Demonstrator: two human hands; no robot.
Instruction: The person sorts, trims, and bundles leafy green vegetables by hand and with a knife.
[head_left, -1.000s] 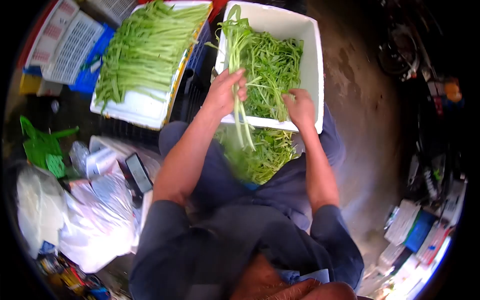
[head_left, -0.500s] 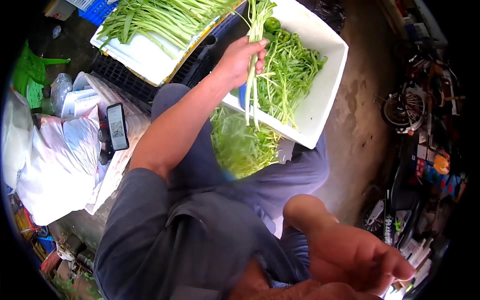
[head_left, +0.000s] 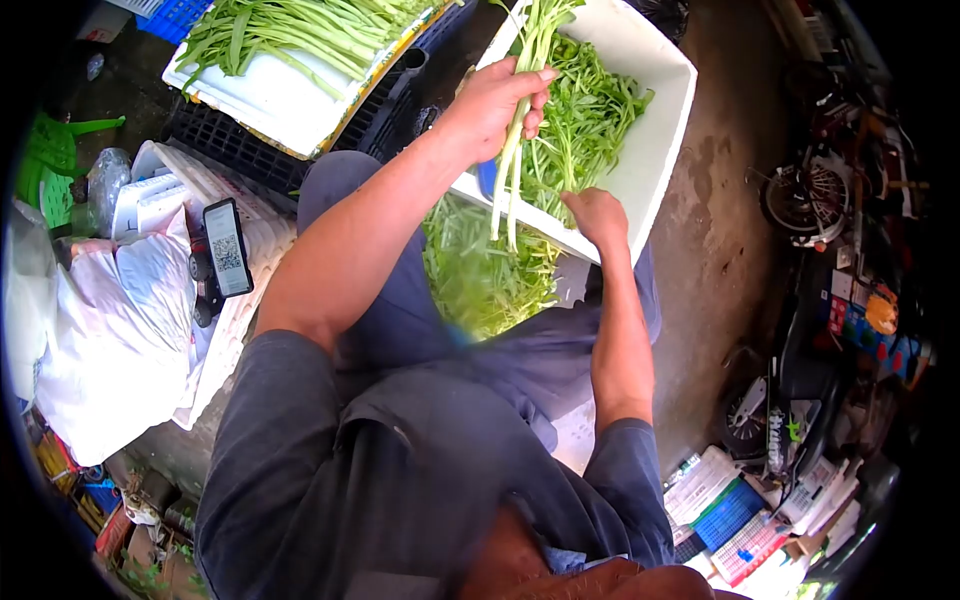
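Observation:
My left hand (head_left: 505, 103) is wrapped round a bunch of long green stems (head_left: 510, 175), held over the near left part of a white foam box (head_left: 665, 130). Leafy greens (head_left: 585, 110) lie inside that box. At its near edge, my right hand (head_left: 598, 215) is closed, with its fingertips at the stems of the loose greens. Whether it grips any stem is too small to tell. More cut greens (head_left: 490, 270) lie below the box, between my legs.
A foam tray (head_left: 265, 95) of long stems lies at the upper left on a black crate (head_left: 235, 150). A phone (head_left: 228, 248) and a white bag (head_left: 125, 330) are at the left. Bicycle or motorbike parts (head_left: 805, 200) stand at the right.
My right hand, open near my body half a second ago, is back at the greens in the box and closed. My left hand still holds the bunch. The view has swung from a second ago.

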